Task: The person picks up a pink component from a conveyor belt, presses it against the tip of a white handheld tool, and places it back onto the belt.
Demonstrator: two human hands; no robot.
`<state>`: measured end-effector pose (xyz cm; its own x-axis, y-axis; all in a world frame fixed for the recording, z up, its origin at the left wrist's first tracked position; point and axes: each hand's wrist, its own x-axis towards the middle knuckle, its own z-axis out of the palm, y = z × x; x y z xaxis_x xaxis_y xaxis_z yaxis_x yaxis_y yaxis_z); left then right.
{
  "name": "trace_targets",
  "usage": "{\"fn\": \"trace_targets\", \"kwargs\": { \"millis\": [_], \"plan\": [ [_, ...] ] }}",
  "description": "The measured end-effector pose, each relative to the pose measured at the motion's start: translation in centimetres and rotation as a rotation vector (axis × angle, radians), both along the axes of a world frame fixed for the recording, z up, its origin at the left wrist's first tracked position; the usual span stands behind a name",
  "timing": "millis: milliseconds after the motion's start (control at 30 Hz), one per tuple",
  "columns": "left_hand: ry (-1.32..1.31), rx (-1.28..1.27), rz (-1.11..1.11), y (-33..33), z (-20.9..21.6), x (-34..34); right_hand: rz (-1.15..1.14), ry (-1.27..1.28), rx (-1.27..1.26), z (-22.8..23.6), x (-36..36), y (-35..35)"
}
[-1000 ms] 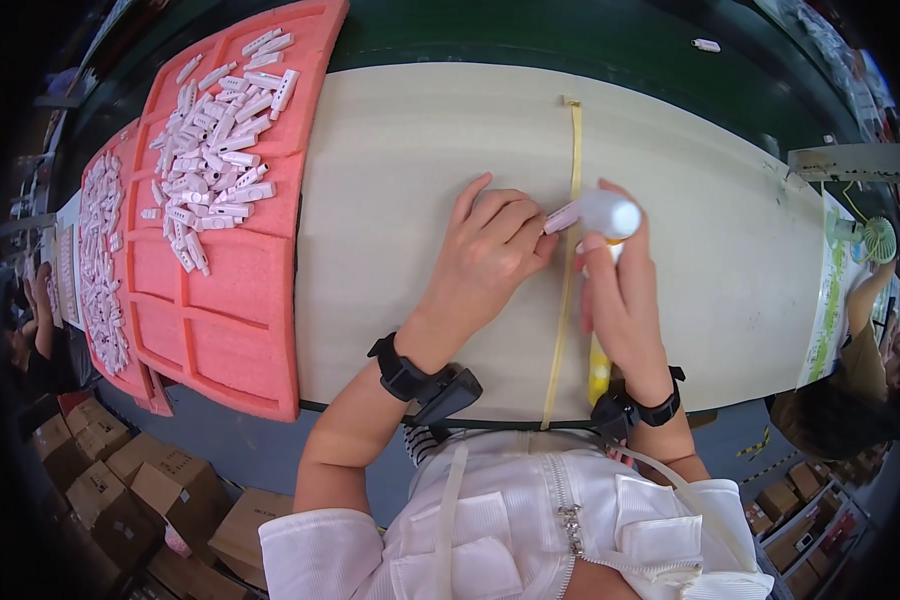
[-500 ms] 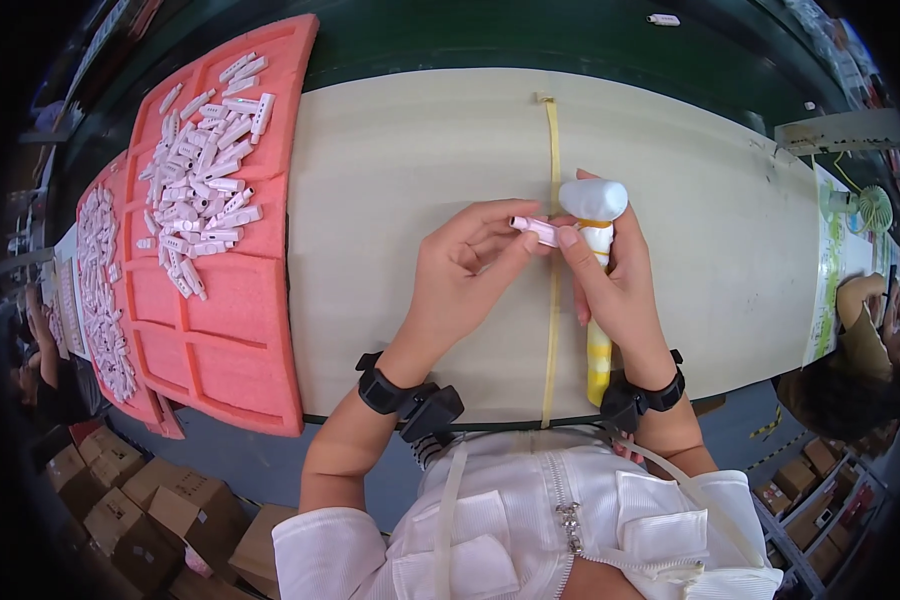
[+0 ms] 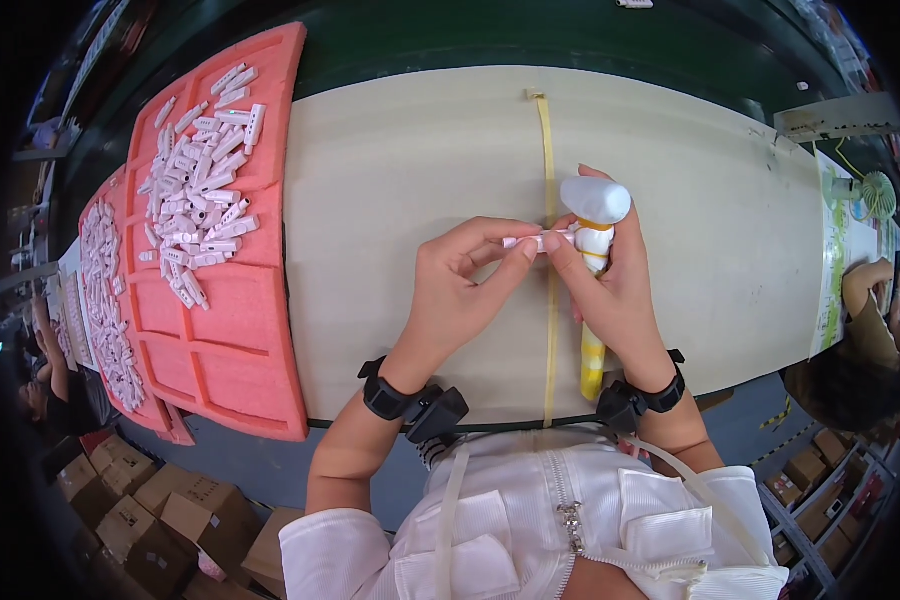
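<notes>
A small pale pink plastic casing (image 3: 523,242) lies level between my two hands, a slim edge showing. My left hand (image 3: 467,275) pinches one end with thumb and fingertips. At the other end, the thumb of my right hand (image 3: 615,290) presses against it. My right hand also holds a stick-like tool with a rounded white wrapped head (image 3: 595,200) and a yellow banded handle (image 3: 592,365). That head rises above the fingers, and the handle points down toward my body. My right fingers behind the tool are partly hidden.
To the left, a pink foam tray (image 3: 215,375) bears a heap of similar casings (image 3: 195,200); another tray of them stands beyond. A yellow strip (image 3: 547,340) runs down the beige mat (image 3: 400,150). A green fan (image 3: 877,195) and another person (image 3: 850,370) are at right; cardboard boxes (image 3: 205,510) sit lower left.
The casing has turned in my fingers from a tilted broad face to a level, narrower side. Both hands keep hold, and the wrapped tool stays in my right hand.
</notes>
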<state>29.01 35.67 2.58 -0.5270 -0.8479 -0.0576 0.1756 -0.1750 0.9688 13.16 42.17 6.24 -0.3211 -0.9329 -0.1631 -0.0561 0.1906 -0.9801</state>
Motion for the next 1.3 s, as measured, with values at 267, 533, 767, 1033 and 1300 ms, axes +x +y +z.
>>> {"fn": "trace_targets", "kwargs": {
  "millis": [267, 533, 767, 1033, 1300],
  "plan": [
    [-0.054, -0.030, -0.008, 0.2, 0.5, -0.1, 0.010, -0.022, 0.013, -0.3, -0.5, 0.2],
    [-0.081, -0.156, -0.008, 0.4, -0.3, 0.2, 0.012, 0.015, -0.012, -1.4, -0.2, 0.1],
    [-0.385, -0.345, 0.363, -3.5, 1.5, 2.9, -0.009, 0.000, -0.042, -0.8, -0.6, -0.1],
    [0.139, -0.026, 1.003, -10.5, 2.6, 10.4, 0.005, -0.009, -0.031, -0.6, -1.0, -0.1],
    [-0.342, -0.687, 0.091, -20.0, 2.3, -5.9, 0.024, 0.012, -0.045, -0.9, -1.3, 0.4]
  ]
}}
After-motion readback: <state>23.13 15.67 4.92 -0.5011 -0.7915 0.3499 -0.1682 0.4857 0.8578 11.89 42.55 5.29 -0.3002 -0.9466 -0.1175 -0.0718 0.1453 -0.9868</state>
